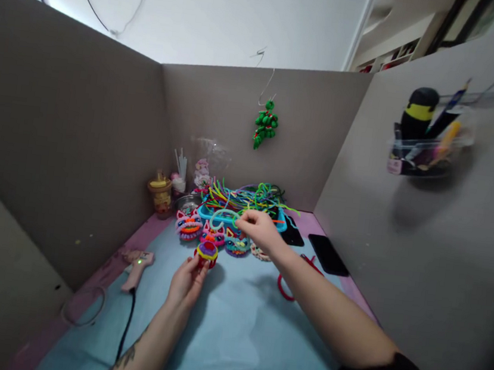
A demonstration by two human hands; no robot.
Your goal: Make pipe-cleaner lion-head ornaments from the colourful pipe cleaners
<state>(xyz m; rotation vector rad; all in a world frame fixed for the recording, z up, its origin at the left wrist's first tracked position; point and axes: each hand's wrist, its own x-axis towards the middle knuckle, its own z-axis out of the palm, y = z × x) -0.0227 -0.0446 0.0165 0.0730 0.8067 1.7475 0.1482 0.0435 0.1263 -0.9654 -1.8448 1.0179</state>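
Observation:
My left hand [187,283] is closed around the lower edge of a small round pipe-cleaner piece [207,251] in red, yellow and purple, held above the table. My right hand [260,228] pinches one end of a mint-green pipe cleaner [224,211], which curls down to the left over the finished pieces. Behind the left hand sit several fuzzy pipe-cleaner faces, among them a pink and orange one [188,226], a hot-pink one [214,235] and a teal one [237,244]. A pale one [260,252] is partly hidden by my right forearm.
A blue tray [202,214] heaped with colourful pipe cleaners [245,197] stands at the back. To the left lies a pink glue gun [137,269] with a lit green light and a cord. A red-handled tool [284,289], partly hidden, and a black phone [328,255] lie right.

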